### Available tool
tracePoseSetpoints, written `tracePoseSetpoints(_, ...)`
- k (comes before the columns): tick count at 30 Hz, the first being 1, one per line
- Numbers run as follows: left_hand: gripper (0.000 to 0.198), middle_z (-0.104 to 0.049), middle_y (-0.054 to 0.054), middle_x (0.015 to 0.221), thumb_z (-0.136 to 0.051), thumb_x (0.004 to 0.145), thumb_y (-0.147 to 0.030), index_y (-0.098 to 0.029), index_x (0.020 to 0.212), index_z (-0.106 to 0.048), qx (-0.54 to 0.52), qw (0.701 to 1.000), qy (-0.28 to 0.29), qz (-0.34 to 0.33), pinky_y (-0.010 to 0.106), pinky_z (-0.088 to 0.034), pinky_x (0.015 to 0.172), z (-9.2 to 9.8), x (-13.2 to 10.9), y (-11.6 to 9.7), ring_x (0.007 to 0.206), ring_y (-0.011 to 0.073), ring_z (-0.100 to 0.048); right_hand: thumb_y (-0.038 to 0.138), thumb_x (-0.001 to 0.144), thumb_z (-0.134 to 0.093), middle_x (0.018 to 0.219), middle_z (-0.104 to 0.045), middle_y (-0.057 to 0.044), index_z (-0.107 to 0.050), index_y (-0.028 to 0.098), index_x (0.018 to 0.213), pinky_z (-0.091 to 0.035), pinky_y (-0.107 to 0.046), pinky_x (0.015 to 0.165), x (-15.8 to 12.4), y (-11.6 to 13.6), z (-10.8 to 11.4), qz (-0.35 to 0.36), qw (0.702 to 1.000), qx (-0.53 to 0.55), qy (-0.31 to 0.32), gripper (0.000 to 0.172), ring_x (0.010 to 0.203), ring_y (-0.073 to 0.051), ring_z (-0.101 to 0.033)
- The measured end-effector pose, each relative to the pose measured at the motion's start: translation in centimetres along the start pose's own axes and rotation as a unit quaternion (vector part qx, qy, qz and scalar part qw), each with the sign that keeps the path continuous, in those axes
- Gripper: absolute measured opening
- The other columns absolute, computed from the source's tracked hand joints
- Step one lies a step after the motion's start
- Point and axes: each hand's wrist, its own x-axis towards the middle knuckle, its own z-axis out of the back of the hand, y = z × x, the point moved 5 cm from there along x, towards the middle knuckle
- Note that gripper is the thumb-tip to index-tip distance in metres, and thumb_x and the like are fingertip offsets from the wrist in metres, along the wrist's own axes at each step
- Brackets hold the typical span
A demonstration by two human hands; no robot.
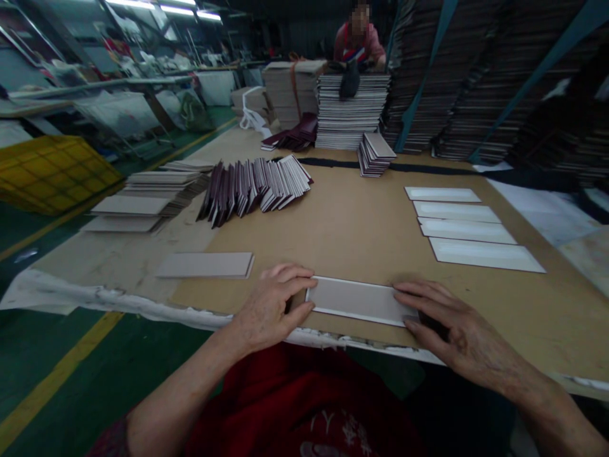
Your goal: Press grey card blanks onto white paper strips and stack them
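Panel (356, 299) between both hands (269, 310)

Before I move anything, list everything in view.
Table: one, tan, foreground.
Grey strip: one, white-edged grey, table's near side.
White strips: four, white, right side.
Flat boards: apparently two, grey, left foreground.
Board piles: several, grey, far left.
Leaning pieces: many, maroon and white, left centre.
Small stack: one, maroon and white, back centre.
Tall stack: one, pale, behind small stack.
Tied stack: one, brownish grey, left of tall stack.
Loose pieces: several, maroon, back centre.
Dark stacks: several, brownish black, back right.
Straps: two, teal, across dark stacks.
Crate: one, yellow, left edge.
Co-worker: one, pink-red sleeves, behind tall stack.
Left hand: one, bare, strip's left end.
Right hand: one, bare, strip's right end.
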Motion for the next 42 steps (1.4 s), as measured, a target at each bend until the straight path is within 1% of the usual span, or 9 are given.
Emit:
tracePoseSetpoints(12, 0.031, -0.057, 0.012, 0.136, -0.052, 0.098, -0.024, -0.015, 0.127, -0.061, 0.11, 0.992, 0.024, -0.057, 0.051, -0.036, 0.113, 0.0, 0.1, -1.3, 0.133, 0.0319, -0.041, 0.027, 0.102, -0.05, 0.135, -0.062, -0.012, -0.063, 0.016, 0.13, -0.046, -0.054, 0.107, -0.1, 1.4, -0.3, 0.045, 0.991, -0.129, -0.012, 0.033, 0.128, -0.031, -0.052)
tracePoseSetpoints(19, 0.031, -0.063, 0.011, 0.117, -0.046, 0.102, -0.025, -0.016, 0.13, -0.056, 0.207, 0.967, 0.099, -0.11, 0.047, -0.043, 0.091, -0.1, 0.6, -2.5, 0.106, 0.0282, -0.054, 0.039, 0.098, -0.056, 0.119, -0.064, -0.018, -0.063, 0.011, 0.125, -0.054, -0.052, 0.091, 1.0, 3.7, -0.6, 0.06, 0.978, -0.2, 0.008, 0.039, 0.106, -0.033, -0.06)
tracePoseSetpoints(22, 0.038, -0.063, 0.008, 0.112, -0.05, 0.103, -0.038, -0.022, 0.137, -0.052, 0.235, 0.958, 0.102, -0.129, 0.048, -0.04, 0.091, -0.1, 0.6, -2.8, 0.104, 0.0288, -0.054, 0.046, 0.094, -0.062, 0.115, -0.064, -0.016, -0.062, 0.018, 0.132, -0.056, -0.053, 0.084, 1.1, 4.2, -1.3, 0.047, 0.973, -0.223, 0.038, 0.047, 0.1, -0.034, -0.06)
tracePoseSetpoints(25, 0.044, -0.064, 0.007, 0.11, -0.056, 0.099, -0.05, -0.026, 0.135, -0.055, 0.24, 0.956, 0.101, -0.131, 0.049, -0.036, 0.095, -0.2, 0.6, -2.6, 0.104, 0.029, -0.053, 0.049, 0.096, -0.059, 0.124, -0.063, -0.016, -0.059, 0.018, 0.136, -0.054, -0.055, 0.088, 0.5, 3.7, -1.5, 0.049, 0.97, -0.233, 0.045, 0.051, 0.107, -0.035, -0.059)
tracePoseSetpoints(29, 0.044, -0.064, 0.008, 0.116, -0.055, 0.099, -0.052, -0.025, 0.134, -0.056, 0.217, 0.962, 0.1, -0.131, 0.05, -0.033, 0.098, -0.1, 0.5, -2.0, 0.11, 0.0291, -0.053, 0.045, 0.103, -0.049, 0.145, -0.056, -0.013, -0.053, 0.017, 0.144, -0.043, -0.06, 0.108, -1.2, 1.4, -0.5, 0.055, 0.972, -0.222, 0.055, 0.05, 0.132, -0.035, -0.049)
tracePoseSetpoints(33, 0.041, -0.064, 0.008, 0.117, -0.056, 0.099, -0.05, -0.025, 0.132, -0.059, 0.18, 0.972, 0.092, -0.12, 0.049, -0.034, 0.097, -0.1, 0.5, -1.6, 0.111, 0.0288, -0.054, 0.041, 0.104, -0.048, 0.157, -0.044, -0.008, -0.044, 0.024, 0.151, -0.038, -0.06, 0.115, -2.0, -0.8, 1.0, 0.011, 0.983, -0.174, 0.051, 0.051, 0.144, -0.031, -0.04)
tracePoseSetpoints(38, 0.041, -0.065, 0.007, 0.121, -0.064, 0.096, -0.047, -0.026, 0.131, -0.061, 0.144, 0.981, 0.068, -0.112, 0.048, -0.035, 0.101, 0.4, 0.4, -1.4, 0.115, 0.0281, -0.056, 0.048, 0.096, -0.062, 0.161, -0.035, -0.012, -0.03, 0.023, 0.159, -0.039, -0.06, 0.114, -1.6, 0.8, 0.3, 0.054, 0.982, -0.152, 0.099, 0.075, 0.146, -0.032, -0.036)
tracePoseSetpoints(40, 0.041, -0.066, 0.007, 0.124, -0.067, 0.094, -0.042, -0.027, 0.132, -0.061, 0.133, 0.984, 0.062, -0.106, 0.048, -0.037, 0.103, 0.7, 0.2, -1.3, 0.117, 0.0279, -0.056, 0.046, 0.089, -0.07, 0.158, -0.041, -0.013, -0.035, 0.022, 0.157, -0.045, -0.058, 0.111, -1.6, 1.8, 0.1, 0.068, 0.979, -0.173, 0.087, 0.08, 0.142, -0.033, -0.042)
tracePoseSetpoints(42, 0.042, -0.066, 0.006, 0.128, -0.068, 0.093, -0.037, -0.028, 0.133, -0.06, 0.124, 0.986, 0.061, -0.096, 0.048, -0.039, 0.104, 0.8, 0.0, -1.0, 0.12, 0.028, -0.055, 0.04, 0.087, -0.072, 0.148, -0.054, -0.012, -0.047, 0.023, 0.15, -0.053, -0.05, 0.104, -1.6, 2.5, -0.2, 0.091, 0.975, -0.194, 0.052, 0.07, 0.132, -0.031, -0.054)
